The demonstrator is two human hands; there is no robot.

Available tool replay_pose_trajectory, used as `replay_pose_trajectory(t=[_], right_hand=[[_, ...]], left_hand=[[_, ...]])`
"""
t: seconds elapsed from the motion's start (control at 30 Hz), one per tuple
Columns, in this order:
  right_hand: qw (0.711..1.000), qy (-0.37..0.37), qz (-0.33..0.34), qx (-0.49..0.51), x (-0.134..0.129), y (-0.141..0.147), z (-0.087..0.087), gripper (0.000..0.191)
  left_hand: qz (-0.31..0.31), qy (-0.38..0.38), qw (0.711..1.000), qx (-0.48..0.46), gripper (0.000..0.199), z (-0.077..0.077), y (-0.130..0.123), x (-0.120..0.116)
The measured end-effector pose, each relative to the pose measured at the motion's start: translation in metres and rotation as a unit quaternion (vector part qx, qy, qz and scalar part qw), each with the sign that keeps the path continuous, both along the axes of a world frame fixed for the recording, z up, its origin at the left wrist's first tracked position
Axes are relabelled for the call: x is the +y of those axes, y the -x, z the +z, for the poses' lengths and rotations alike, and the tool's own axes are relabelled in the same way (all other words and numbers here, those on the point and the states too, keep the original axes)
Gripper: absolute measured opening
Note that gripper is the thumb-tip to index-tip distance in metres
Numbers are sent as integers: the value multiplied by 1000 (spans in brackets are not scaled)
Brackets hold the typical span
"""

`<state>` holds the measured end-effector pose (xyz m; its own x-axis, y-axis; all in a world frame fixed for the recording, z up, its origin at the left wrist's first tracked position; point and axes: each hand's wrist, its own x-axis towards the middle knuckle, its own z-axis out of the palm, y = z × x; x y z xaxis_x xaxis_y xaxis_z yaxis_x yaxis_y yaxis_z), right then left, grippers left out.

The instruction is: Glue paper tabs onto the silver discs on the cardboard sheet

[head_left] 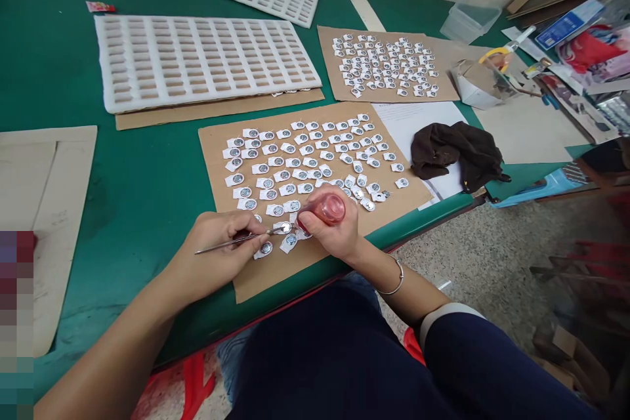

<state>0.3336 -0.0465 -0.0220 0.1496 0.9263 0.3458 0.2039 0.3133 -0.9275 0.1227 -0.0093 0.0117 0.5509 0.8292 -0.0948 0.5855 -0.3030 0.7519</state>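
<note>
My left hand [216, 246] pinches a thin metal tweezer-like tool [229, 244], its tip at a small round badge on a white backing [282, 228]. In my right hand [339, 223] is a red translucent squeeze bottle [329, 209], tilted with its nozzle end down toward the same badge. Both hands are over a brown cardboard sheet [221, 144] that carries rows of these round badges. My fingers hide some badges near the bottle.
Behind lie a second cardboard sheet of badges [339, 88] and white foam trays [207, 62]. To the right are a dark brown cloth [450, 151], a printed paper [394, 118], yellow-handled scissors [497, 59] and a clear plastic box [470, 20]. The green table's front edge [418, 233] is close to me.
</note>
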Motion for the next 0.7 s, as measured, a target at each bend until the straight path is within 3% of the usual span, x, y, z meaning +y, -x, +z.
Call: replay_pose_trajectory(t=[0.7], right_hand=[[1000, -24, 17, -3, 0, 0, -1, 23]], left_hand=[[24, 31, 999, -24, 24, 2, -2, -1]])
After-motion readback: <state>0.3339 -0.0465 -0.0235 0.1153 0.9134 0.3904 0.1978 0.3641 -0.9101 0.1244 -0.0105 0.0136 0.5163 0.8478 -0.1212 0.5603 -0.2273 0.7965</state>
